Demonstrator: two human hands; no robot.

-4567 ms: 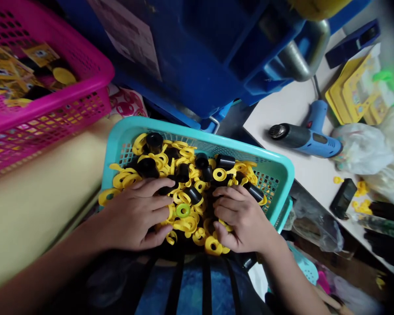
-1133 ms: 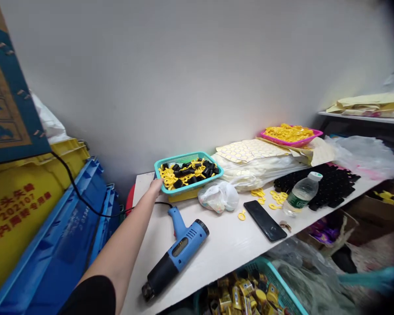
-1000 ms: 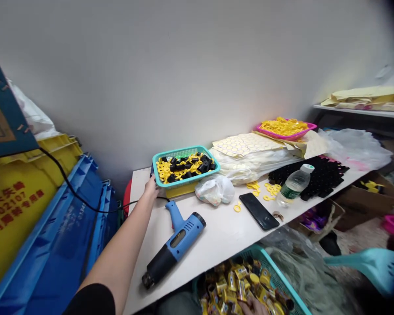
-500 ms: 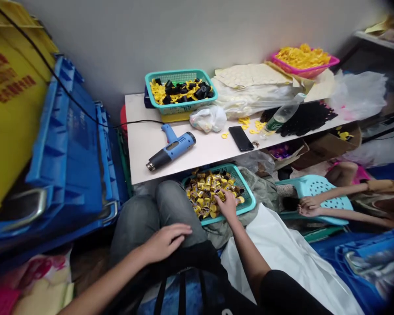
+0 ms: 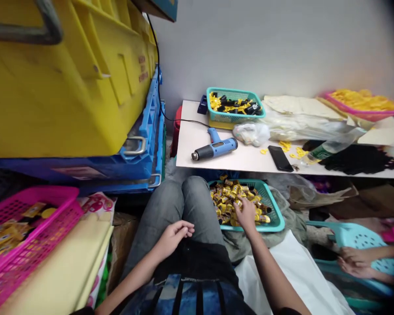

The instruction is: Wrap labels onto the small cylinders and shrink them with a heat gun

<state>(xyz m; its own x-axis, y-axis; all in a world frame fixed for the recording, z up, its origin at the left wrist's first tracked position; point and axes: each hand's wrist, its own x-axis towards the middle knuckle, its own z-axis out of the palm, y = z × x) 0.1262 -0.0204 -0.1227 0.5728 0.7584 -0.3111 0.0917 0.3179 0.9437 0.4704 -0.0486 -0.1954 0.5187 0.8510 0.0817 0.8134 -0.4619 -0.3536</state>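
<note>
My right hand [image 5: 246, 214] is over the turquoise basket [image 5: 277, 218], its fingertips touching a heap of small yellow-labelled cylindrical pieces [image 5: 230, 199], some with black ends. Thumb and forefinger are apart, and no piece is visibly gripped. My left hand [image 5: 174, 236] rests by my lap with its fingers loosely curled and nothing visible in it. The basket sits to the right of my knees, below the table edge.
On the white table [image 5: 193, 127] lie a blue heat gun [image 5: 216, 148], a black phone [image 5: 280, 158], a plastic bottle [image 5: 325, 151] and a basket of yellow and black parts [image 5: 236, 118]. Yellow crates [image 5: 85, 100] and a pink basket [image 5: 62, 210] are left. Another person's hands [image 5: 357, 262] show right.
The view has swung left, bringing in the pink basket and more of the yellow crate. My left hand has gone from flat to loosely curled. My right hand stays at the heap.
</note>
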